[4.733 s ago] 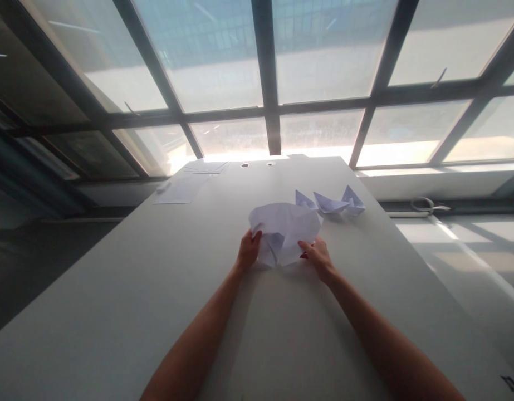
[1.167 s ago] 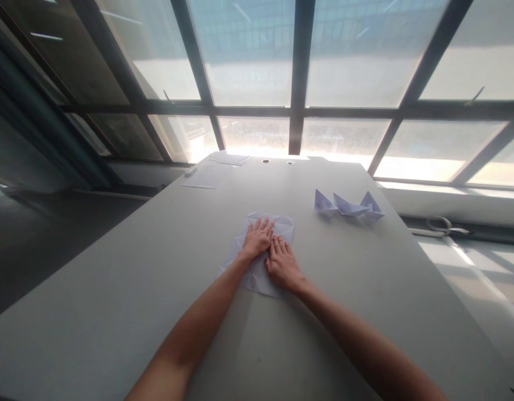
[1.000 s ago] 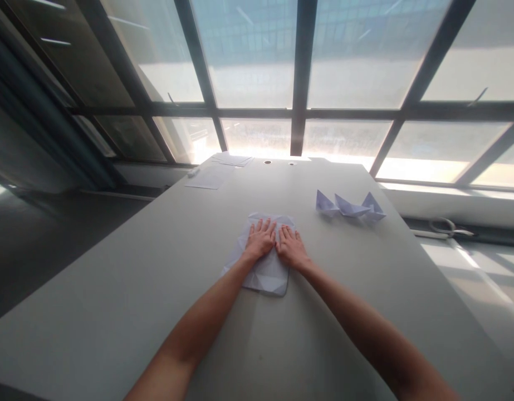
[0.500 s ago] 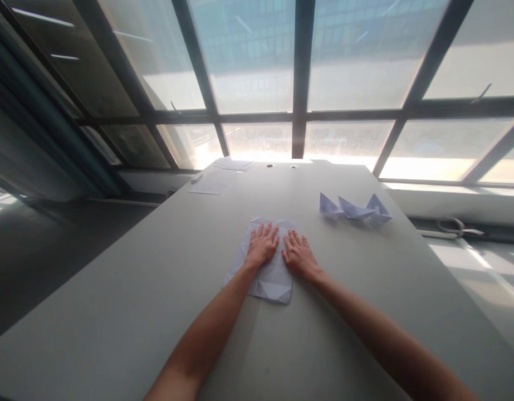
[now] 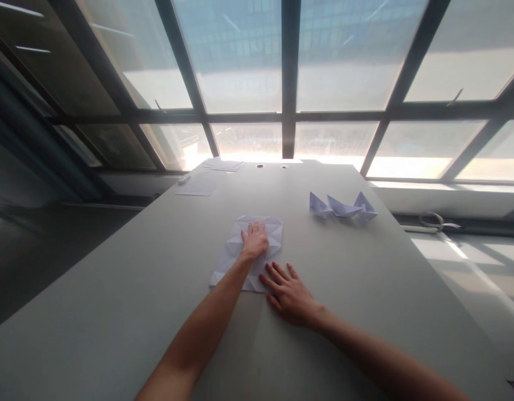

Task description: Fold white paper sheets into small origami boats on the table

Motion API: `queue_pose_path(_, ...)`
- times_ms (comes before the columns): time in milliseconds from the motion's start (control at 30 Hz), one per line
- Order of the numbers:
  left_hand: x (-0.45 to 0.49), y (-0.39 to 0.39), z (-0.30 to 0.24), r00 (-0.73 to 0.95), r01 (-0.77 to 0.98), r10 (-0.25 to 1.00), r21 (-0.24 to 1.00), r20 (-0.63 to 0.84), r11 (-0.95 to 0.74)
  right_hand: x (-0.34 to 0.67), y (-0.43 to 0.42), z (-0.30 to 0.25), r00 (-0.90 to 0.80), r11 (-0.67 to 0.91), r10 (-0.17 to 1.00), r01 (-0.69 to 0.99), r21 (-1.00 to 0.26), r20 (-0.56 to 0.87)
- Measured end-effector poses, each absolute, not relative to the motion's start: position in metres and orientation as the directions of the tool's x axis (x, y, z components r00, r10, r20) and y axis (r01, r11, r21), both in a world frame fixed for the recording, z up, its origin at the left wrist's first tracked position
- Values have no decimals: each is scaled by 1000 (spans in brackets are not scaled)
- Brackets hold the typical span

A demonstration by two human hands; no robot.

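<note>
A creased sheet of white paper (image 5: pixel 231 257) lies on the white table (image 5: pixel 156 312), crossed by several fold lines. On its upper middle part rests my left hand (image 5: pixel 255 240), fingers spread and pressing the paper down. My right hand (image 5: pixel 288 292) is at the sheet's near right corner, its fingers stretched out. Its fingertips touch the corner, while the palm is over the bare tabletop. Part of the paper is hidden under the left hand and forearm.
Folded paper boats (image 5: pixel 344 208) stand on the table's right side. Flat paper sheets (image 5: pixel 198 184) lie at the far left, with a small pale object (image 5: pixel 184 180) beside them. Large windows (image 5: pixel 231 61) rise behind the table. A looped cable (image 5: pixel 432 220) lies beyond the right edge.
My right hand has slid toward me, from the sheet's right edge to its near right corner. The near right corner fold now lies flat. My left hand stays on the paper; the view has shifted slightly.
</note>
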State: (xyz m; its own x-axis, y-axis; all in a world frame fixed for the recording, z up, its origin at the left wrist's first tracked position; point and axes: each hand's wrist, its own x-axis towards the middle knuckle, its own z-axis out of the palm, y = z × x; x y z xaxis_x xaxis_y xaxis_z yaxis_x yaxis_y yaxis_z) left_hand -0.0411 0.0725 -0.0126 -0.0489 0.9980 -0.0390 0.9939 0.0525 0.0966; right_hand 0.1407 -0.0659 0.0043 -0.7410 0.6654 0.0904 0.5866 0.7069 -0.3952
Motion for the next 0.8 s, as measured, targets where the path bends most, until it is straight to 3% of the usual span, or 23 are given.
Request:
queue_pose_path(67, -31, 67, -18, 83, 992, 994, 86, 68, -89, 141, -66, 1, -743, 713, 658, 563, -418, 122)
queue_pose_path(167, -29, 62, -22, 92, 990, 989, 92, 114, -103, 148, -56, -2, -680, 668, 707, 551, -500, 195)
queue_pose_path(267, -38, 62, -21, 49, 993, 993, 104, 106, -60, 172, -17, 3, -409, 514, 857, 636, -576, 313)
queue_pose_path(367, -48, 63, -20, 31, 992, 994, 115, 103, -43, 209, 42, 18, -118, 373, 884, 760, -533, 451)
queue_pose_path(433, -53, 63, -19, 16, 991, 994, 129, 110, -30, 234, 78, 29, -31, 274, 888, 836, -475, 458)
queue_pose_path(567, -55, 64, -19, -5, 984, 980, 175, 200, -30, 262, 121, 39, -70, 184, 937, 932, -312, 343)
queue_pose_path(667, -51, 64, -14, 48, 968, 950, 220, 308, -120, 266, 134, 36, -104, 161, 958, 966, -201, 268)
queue_pose_path(800, -35, 61, 0, 127, 915, 907, 305, 402, -263, 263, 141, 28, -107, 154, 964, 972, -180, 244)
